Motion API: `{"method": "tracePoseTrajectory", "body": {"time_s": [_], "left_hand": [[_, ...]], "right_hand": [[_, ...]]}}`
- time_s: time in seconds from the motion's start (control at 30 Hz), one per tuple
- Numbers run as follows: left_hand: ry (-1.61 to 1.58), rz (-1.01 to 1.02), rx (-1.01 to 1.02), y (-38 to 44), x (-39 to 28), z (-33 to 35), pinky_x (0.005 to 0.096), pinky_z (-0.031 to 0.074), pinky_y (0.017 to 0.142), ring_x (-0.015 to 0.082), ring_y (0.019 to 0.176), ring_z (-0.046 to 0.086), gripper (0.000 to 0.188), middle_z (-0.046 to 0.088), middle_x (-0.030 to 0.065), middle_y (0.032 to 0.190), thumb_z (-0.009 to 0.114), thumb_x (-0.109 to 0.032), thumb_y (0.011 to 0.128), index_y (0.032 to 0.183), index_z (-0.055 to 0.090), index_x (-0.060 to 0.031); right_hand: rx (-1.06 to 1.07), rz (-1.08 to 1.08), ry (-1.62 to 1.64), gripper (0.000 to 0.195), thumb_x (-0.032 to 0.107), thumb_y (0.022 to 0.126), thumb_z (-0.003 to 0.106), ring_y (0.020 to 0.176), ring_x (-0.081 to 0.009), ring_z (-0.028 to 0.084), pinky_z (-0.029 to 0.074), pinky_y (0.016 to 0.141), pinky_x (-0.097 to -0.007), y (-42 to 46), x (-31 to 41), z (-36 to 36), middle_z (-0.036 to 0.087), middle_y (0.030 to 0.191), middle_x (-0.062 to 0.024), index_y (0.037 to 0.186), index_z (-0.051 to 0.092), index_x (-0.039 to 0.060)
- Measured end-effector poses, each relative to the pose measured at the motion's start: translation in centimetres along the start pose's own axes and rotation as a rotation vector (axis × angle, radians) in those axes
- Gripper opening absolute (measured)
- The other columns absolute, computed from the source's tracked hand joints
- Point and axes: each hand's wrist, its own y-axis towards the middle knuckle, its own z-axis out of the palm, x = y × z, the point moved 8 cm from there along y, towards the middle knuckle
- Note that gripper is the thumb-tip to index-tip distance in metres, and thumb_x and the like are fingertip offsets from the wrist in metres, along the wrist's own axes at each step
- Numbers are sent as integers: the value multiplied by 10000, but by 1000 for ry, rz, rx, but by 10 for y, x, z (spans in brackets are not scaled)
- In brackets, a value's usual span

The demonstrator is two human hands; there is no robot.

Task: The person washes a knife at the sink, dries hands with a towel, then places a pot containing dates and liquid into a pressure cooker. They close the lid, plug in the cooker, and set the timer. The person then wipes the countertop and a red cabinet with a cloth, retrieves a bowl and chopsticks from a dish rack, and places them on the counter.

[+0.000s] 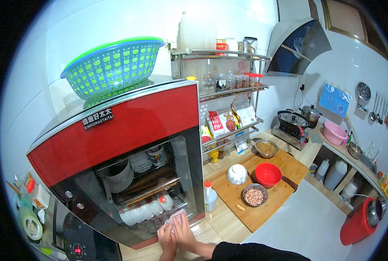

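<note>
My left hand (167,239) and my right hand (185,232) are side by side, both gripping a pale pink cloth (177,215). The cloth is bunched at the lower front of a red and black dish cabinet (128,130); whether it touches the glass I cannot tell. Through the cabinet's glass show white bowls (145,211) on the lower rack and a pot (117,176) above. Just right of the cabinet stands a bottle with a red cap (210,197).
A wooden cutting board (226,192) carries a bowl of peanuts (255,195), a red bowl (268,175), a patterned white bowl (236,174), a knife (289,183) and a metal bowl (266,147). A green-blue basket (112,68) tops the cabinet. Farther right is a pan on a stove (293,120).
</note>
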Motion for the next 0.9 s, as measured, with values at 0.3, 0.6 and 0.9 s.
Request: {"method": "tracePoseTrajectory", "body": {"time_s": [0.3, 0.6, 0.9], "left_hand": [[-233, -102, 173, -13, -50, 15, 371, 412, 819, 330, 926, 509, 314, 531, 177, 972, 467, 94, 668, 950, 564, -2], [-249, 133, 743, -47, -180, 131, 395, 377, 884, 360, 1006, 477, 441, 499, 196, 1092, 553, -72, 748, 1164, 424, -7], [-678, 165, 1144, -84, -303, 251, 364, 365, 888, 325, 1039, 457, 430, 476, 197, 1117, 567, -140, 794, 1176, 418, -12]], "right_hand": [[471, 885, 1297, 275, 243, 894, 420, 692, -132, 545, 446, 618, -262, -60, -53, 9, 548, 802, -56, 1053, 487, 29], [583, 1527, 1965, 362, 341, 892, 371, 772, -212, 576, 455, 666, -309, -163, -120, -87, 615, 919, -88, 960, 563, 42], [343, 1604, 1636, 398, 394, 876, 441, 711, -188, 589, 489, 615, -288, -230, -238, -221, 599, 862, -90, 967, 532, 18]]}}
